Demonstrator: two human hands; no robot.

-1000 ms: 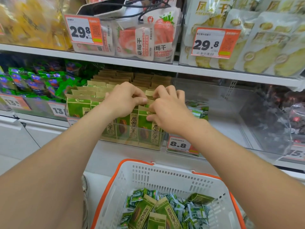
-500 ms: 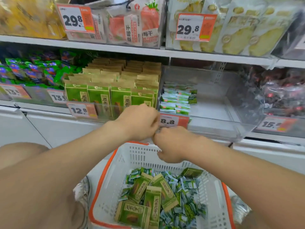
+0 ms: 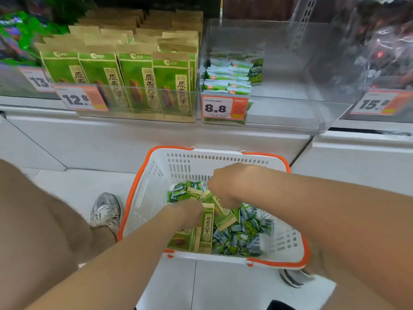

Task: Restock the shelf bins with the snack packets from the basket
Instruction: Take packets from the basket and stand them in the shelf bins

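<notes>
We find both hands down inside the basket (image 3: 178,166), which stands on the floor below the shelf bins (image 3: 290,113). The left hand (image 3: 190,212) is knuckles-up, fingers buried in the pile. Touching its grip on the right, one long green packet (image 3: 206,227) lies with its long axis running toward the shelf, printed top end pointing away from the person. The right hand (image 3: 225,186) curls downward just beyond, over a second long packet (image 3: 221,212) angled from far-left to near-right. Fingertips are hidden, so we cannot tell whether either grip is clenched on a packet. Small green sachets (image 3: 243,233) lie loose right of both grips.
</notes>
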